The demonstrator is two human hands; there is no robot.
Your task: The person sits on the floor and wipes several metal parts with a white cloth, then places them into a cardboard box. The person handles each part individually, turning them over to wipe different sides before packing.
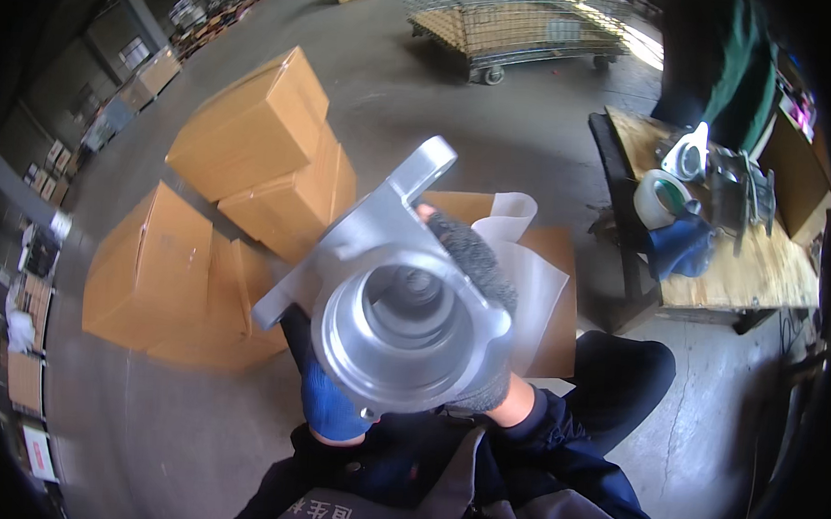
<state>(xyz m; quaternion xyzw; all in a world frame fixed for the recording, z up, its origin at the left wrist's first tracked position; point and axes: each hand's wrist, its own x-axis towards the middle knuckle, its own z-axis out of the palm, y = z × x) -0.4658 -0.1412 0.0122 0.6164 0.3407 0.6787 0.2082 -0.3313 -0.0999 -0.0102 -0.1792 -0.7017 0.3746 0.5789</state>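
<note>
A silver metal casting point(341, 242) is held up close in front of me, its wide round bore facing up toward me and a lug with a slot pointing away. My right hand point(479, 258), in a grey knit glove with bare fingertips, is closed around the casting's right side. Below its lower left side is my left hand point(333, 401) in a blue and dark glove, supporting the casting. The casting hides most of the left fingers. Behind it, an open cardboard box point(563, 314) has white foam sheet point(536, 294) folded over its edge.
Closed cardboard boxes point(253, 129) are stacked on the floor at left. On the right, a wooden bench point(743, 277) holds a tape roll point(658, 199), a blue cloth point(684, 247) and metal parts point(689, 156). A person point(717, 69) stands behind it. A wire cage cart point(512, 30) is farther off.
</note>
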